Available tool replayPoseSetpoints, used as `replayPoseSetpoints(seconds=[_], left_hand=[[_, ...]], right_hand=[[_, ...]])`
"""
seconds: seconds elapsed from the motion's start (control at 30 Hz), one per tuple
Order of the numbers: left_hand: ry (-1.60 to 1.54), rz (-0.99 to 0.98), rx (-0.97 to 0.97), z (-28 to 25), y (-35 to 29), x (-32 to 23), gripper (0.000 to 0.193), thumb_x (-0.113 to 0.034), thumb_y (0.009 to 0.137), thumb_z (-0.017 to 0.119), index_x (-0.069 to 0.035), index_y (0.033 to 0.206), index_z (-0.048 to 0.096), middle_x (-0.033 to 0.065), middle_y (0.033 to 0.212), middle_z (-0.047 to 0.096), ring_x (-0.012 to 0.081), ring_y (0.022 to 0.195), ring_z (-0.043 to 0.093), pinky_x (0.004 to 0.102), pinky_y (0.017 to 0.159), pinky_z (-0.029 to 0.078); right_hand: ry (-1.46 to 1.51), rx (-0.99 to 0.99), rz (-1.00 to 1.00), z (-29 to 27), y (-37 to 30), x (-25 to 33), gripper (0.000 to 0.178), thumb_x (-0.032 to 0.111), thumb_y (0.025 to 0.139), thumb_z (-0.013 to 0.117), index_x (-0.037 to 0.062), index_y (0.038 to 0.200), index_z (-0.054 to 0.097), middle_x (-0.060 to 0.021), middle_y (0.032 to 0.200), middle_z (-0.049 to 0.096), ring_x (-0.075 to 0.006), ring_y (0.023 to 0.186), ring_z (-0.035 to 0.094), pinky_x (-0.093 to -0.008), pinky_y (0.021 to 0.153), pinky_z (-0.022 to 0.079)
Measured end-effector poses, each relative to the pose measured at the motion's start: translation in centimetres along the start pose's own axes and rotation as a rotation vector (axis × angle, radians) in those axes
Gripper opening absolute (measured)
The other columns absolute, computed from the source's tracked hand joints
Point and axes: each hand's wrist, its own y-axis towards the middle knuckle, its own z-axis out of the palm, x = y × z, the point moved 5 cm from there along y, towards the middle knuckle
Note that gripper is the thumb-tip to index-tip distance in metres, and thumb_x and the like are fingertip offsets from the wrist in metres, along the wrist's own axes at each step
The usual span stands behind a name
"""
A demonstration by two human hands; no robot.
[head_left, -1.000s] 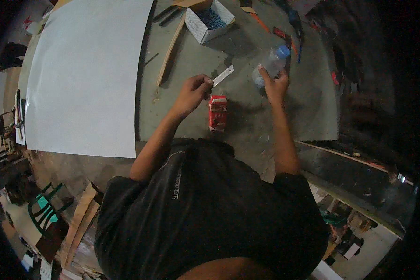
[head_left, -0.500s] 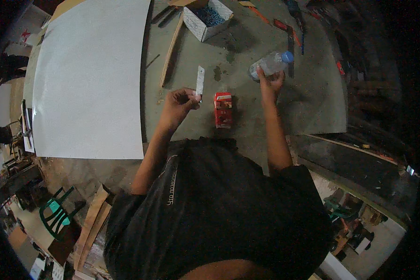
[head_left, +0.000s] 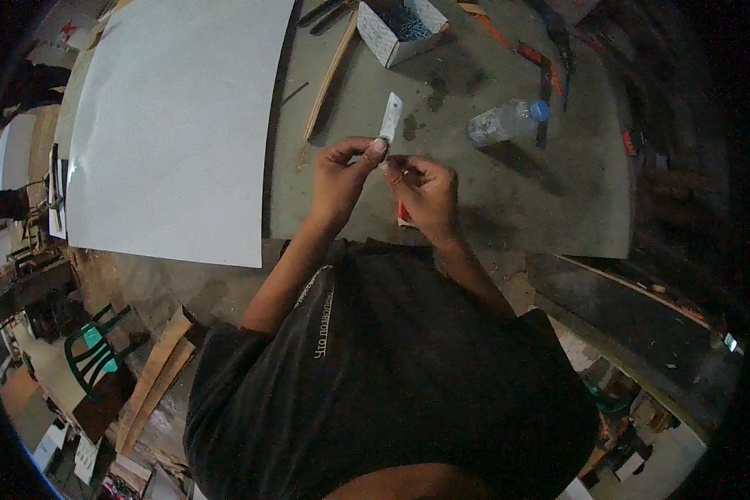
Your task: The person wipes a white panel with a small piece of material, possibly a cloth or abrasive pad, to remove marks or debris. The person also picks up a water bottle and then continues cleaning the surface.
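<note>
My left hand (head_left: pixel 346 171) pinches a slim white strip-shaped packet (head_left: pixel 391 117), which points up and away from me above the table. My right hand (head_left: pixel 427 193) has come up against it, thumb and fingers closed at the packet's lower end. A small red box (head_left: pixel 404 213) is mostly hidden behind the right hand. Farther right, apart from both hands, is a clear plastic bottle (head_left: pixel 500 125) with a blue cap; whether it stands or lies I cannot tell.
A large white sheet (head_left: pixel 175 142) covers the table's left part. At the back, a white box (head_left: pixel 401 33) holds many small bluish pieces, beside a wooden strip (head_left: pixel 333 75). Red and dark tools (head_left: pixel 541 62) lie back right. A green chair (head_left: pixel 98 350) stands lower left.
My right hand let go of the bottle and moved left to the packet's lower end. The left hand still holds the packet, now slightly farther right. The red box became mostly covered.
</note>
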Motion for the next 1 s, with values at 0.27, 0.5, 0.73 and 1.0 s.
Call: replayPoseSetpoints(seconds=[0.27, 0.5, 0.73, 1.0], left_hand=[[-0.041, 0.008, -0.032, 1.5, -0.4, -1.8, 0.020, -0.018, 0.089, 0.070, 0.001, 0.095, 0.070, 0.0026, 0.087, 0.068, 0.0091, 0.081, 0.060, 0.0256, 0.076, 0.047], [-0.023, 0.148, -0.065, 1.7, 1.0, -3.7, 0.021, -0.020, 0.089, 0.069, 0.002, 0.090, 0.070, 0.0016, 0.082, 0.066, 0.0070, 0.076, 0.057, 0.0232, 0.068, 0.044], [0.044, 0.156, -0.087, 2.7, 2.1, -6.2, 0.020, -0.019, 0.089, 0.069, 0.000, 0.084, 0.068, 0.0011, 0.079, 0.066, 0.0060, 0.076, 0.057, 0.0230, 0.069, 0.044], [-0.043, 0.143, 0.076, 3.2, 0.4, -5.8, 0.012, -0.012, 0.088, 0.069, -0.002, 0.093, 0.065, 0.0022, 0.089, 0.066, 0.0094, 0.084, 0.062, 0.0237, 0.076, 0.050]], right_hand=[[-0.035, -0.047, -0.173, -0.7, 0.4, 2.0, 0.019, 0.014, 0.082, 0.076, -0.0027, 0.088, 0.070, -0.0033, 0.065, 0.063, -0.0051, 0.059, 0.053, -0.0232, 0.053, 0.042], [-0.088, 0.047, -0.243, -1.8, 0.3, 4.7, 0.010, 0.007, 0.081, 0.073, -0.0021, 0.080, 0.069, -0.0055, 0.068, 0.065, -0.0060, 0.060, 0.056, -0.0234, 0.055, 0.044], [-0.032, 0.025, -0.279, -2.9, -0.4, 5.7, 0.010, 0.006, 0.080, 0.073, -0.0021, 0.077, 0.067, -0.0058, 0.068, 0.065, -0.0084, 0.061, 0.058, -0.0250, 0.055, 0.045], [0.063, -0.066, -0.179, -2.8, 0.0, 8.0, 0.011, 0.007, 0.084, 0.069, -0.0026, 0.081, 0.064, -0.0045, 0.075, 0.062, -0.0088, 0.071, 0.054, -0.0243, 0.066, 0.042]])
